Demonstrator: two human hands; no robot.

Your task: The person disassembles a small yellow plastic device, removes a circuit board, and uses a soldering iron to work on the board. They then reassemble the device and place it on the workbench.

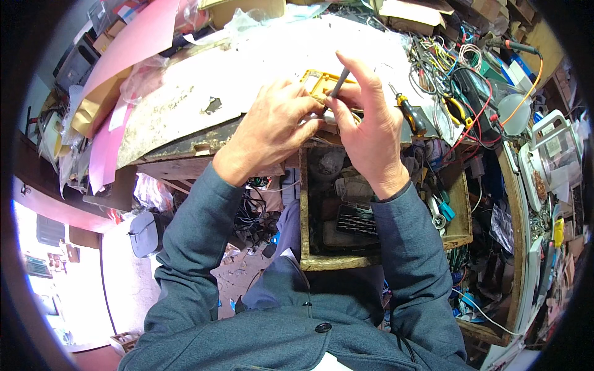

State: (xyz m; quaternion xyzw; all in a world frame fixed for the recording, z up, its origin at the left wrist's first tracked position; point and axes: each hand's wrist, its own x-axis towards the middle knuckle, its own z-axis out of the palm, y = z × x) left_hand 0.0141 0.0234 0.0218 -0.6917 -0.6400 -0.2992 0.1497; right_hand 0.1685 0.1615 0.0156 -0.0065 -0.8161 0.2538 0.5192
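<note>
1. I want the work kept over the workbench (179, 123), as I judge a small part dropped at its near edge could fall into the open wooden drawer (346, 263) below.
2. The left hand (274, 117) should do the bracing, low and firm. Its fingertips are drawn close together beside the work; I can't tell what they pinch.
3. The right hand (371, 120) should steer from the fingertips without squeezing hard. Its grip is narrow, closed around a dark slim tool (340, 83), one finger raised clear.
4. The yellow frame (320, 85) needs to stay steady under pressure. It sits between the two hands, just beyond their fingertips and partly hidden by them; I can't tell whether it rests on the bench.
5. I'd press the tool gently along its own line. It leans across the frame, its lower end among the fingers, so I can't see what its tip meets.
</note>
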